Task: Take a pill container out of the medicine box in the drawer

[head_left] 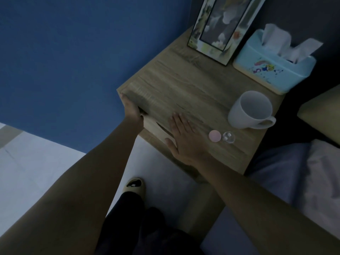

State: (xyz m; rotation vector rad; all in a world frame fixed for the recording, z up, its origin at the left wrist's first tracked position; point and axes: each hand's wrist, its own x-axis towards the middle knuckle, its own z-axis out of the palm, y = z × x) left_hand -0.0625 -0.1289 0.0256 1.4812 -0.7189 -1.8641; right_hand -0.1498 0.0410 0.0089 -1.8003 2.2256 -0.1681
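Note:
A wooden nightstand [184, 89] stands against the blue wall. My left hand [131, 109] is hooked over the top edge of its drawer front [156, 128], fingers curled into the narrow gap. The drawer shows only a thin slit; its inside and any medicine box are hidden. My right hand [184, 138] lies flat, fingers spread, on the nightstand's top near the front edge, holding nothing. Just right of it on the top sit a small pink round lid [214, 136] and a clear round pill container [228, 137] with something white inside.
A white mug [251, 109], a light blue tissue box [272, 61] and a framed picture [222, 26] stand on the nightstand. A bed with a pillow [322, 115] lies to the right. My slippered foot [135, 185] is on the pale floor below.

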